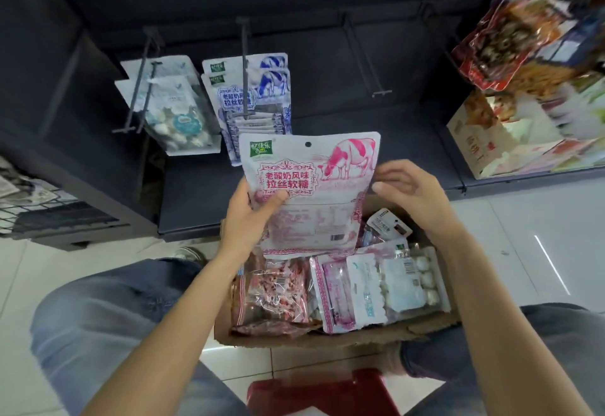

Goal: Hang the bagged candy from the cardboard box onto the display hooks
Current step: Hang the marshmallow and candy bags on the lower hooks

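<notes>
Hanging the pink cow bag (311, 186) cleanly depends first on which hook it is meant for, so reading the rack from the left helps: the far-left hook (139, 88) carries clear bags of white candy (178, 114), the next hook (244, 68) carries blue cow bags (248, 94) of the same brand, and to the right an empty hook (368, 55) juts out with nothing on it. As a judgement, the pink flavour belongs on that empty hook rather than mixed in with the blue. The left hand (250, 216) grips the pink bag at its lower left edge, thumb curled across the printed face, holding it upright above the cardboard box (327, 338) with the punched hole (308, 144) at the top centre. The right hand (407, 193) hovers just beside the bag's right edge, fingers loosely bent, holding nothing. It would do well to pinch the top corner near the hole, so the flimsy header stays flat and the hole meets the hook tip squarely. More bagged candy (347, 288) remains in the box, which sits on the tiled floor (510, 252) between the person's knees.
</notes>
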The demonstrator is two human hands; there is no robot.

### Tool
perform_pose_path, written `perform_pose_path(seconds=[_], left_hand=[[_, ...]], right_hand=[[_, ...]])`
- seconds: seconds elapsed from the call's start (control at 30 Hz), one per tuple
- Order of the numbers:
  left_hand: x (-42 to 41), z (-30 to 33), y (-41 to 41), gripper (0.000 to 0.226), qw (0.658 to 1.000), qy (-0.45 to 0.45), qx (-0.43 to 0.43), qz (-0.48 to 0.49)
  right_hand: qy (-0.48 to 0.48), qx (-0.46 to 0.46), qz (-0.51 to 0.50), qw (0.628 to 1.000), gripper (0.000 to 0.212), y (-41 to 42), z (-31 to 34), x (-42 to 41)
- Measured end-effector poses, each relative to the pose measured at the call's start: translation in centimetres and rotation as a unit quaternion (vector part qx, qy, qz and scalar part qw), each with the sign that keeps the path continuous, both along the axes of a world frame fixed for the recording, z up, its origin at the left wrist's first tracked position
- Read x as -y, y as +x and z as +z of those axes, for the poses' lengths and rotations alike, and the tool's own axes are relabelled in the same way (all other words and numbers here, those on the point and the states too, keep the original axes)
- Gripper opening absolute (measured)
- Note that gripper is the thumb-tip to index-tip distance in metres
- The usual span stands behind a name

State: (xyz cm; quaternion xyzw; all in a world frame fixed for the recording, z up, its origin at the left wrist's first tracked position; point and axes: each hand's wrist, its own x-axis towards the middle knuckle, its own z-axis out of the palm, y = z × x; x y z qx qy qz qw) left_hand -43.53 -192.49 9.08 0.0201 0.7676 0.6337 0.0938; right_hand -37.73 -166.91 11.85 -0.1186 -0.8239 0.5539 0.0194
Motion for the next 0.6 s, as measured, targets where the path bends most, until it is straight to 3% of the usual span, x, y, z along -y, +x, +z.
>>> perform_pose_path(seconds=[0.07,0.37,0.6], left_hand=[[-0.7,0.6,0.1,0.039,1.000,0.028,-0.002,-0.003],[-3.8,2.8,-3.8,0.035,0.996,0.046,-0.082,-0.010],[-8.2,4.3,-8.4,0.029,0.979,-0.034,-0.176,-0.096]], right_hand=[[-0.054,0.000,0.009,0.999,0.038,-0.8,0.3,0.8],[-0.031,-0.109,-0.062,0.992,0.014,-4.8,2.8,0.0],[0.020,-0.148,-0.093,0.984,0.016,-8.0,0.7,-5.1]])
